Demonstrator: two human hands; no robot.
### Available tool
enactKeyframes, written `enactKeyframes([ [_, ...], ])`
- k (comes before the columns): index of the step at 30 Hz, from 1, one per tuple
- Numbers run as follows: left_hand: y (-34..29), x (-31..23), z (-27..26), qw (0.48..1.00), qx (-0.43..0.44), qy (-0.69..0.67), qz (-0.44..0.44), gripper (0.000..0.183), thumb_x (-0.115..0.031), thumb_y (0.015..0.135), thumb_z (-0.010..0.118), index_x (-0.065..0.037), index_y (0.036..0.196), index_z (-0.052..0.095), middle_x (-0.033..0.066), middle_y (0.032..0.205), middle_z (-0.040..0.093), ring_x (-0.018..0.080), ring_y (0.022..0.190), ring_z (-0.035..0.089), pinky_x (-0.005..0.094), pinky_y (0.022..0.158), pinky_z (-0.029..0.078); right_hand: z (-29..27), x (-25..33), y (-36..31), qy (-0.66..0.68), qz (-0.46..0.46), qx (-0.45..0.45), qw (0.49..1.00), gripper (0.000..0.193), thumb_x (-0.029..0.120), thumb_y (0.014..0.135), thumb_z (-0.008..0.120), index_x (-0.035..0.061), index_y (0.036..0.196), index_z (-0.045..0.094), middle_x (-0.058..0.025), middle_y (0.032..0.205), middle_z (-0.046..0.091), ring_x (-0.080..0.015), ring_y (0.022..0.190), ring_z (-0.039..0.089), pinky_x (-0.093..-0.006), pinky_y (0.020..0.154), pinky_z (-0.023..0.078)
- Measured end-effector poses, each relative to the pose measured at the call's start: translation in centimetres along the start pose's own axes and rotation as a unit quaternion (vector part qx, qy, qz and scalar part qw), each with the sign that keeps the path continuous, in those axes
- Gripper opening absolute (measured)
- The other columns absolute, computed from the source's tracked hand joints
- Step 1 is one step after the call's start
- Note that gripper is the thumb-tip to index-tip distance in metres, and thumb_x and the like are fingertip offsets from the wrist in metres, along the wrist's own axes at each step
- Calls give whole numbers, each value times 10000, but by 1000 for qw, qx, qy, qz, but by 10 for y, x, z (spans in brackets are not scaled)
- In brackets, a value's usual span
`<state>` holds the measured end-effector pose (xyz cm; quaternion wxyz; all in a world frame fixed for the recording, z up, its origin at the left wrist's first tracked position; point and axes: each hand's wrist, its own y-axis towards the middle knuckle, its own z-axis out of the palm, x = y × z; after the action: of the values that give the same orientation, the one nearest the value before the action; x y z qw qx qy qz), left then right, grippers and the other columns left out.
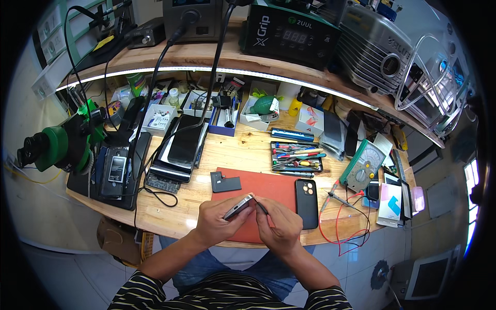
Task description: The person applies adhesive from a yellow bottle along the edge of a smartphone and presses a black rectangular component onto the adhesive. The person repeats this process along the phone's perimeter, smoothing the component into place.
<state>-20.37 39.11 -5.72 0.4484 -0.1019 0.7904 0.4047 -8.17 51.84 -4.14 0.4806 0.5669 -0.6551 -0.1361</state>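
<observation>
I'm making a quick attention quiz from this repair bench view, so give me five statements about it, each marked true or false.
1. The left hand holds a phone. True.
2. The black phone case lies at the left edge of the red mat. False: it lies at the right edge.
3. The analog multimeter lies to the right of the phone case. True.
4. The green microscope stands at the right end of the workbench. False: it stands at the left end.
5. The right hand is empty. False: it pinches a thin dark piece, too small to identify.
</observation>
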Motion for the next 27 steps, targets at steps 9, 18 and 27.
enactKeyframes([
  [9,-2,1,-1,992,17,-93,-89,297,-13,884,826,18,1174,774,107,1016,814,126,869,774,260,773,619,-27,-7,11,115,18,107,987,412,137,830,875,22,1208,757,-154,1122,785,-291,1016,779,-355,858,623],
  [18,-11,7,-74,973,122,-23,-193,243,-24,873,830,-6,1110,777,52,766,739,57,713,690,263,641,557,-57,-115,93,7,164,82,983,362,220,887,827,17,1181,766,-184,1102,779,-284,995,758,-377,874,568],
  [27,-41,26,-27,911,-2,-280,-302,203,1,979,727,64,1168,688,64,955,733,100,836,715,265,707,626,17,-295,179,-282,299,98,906,804,343,753,893,-68,1391,626,-261,1251,725,-356,1083,746,-415,910,581],
])
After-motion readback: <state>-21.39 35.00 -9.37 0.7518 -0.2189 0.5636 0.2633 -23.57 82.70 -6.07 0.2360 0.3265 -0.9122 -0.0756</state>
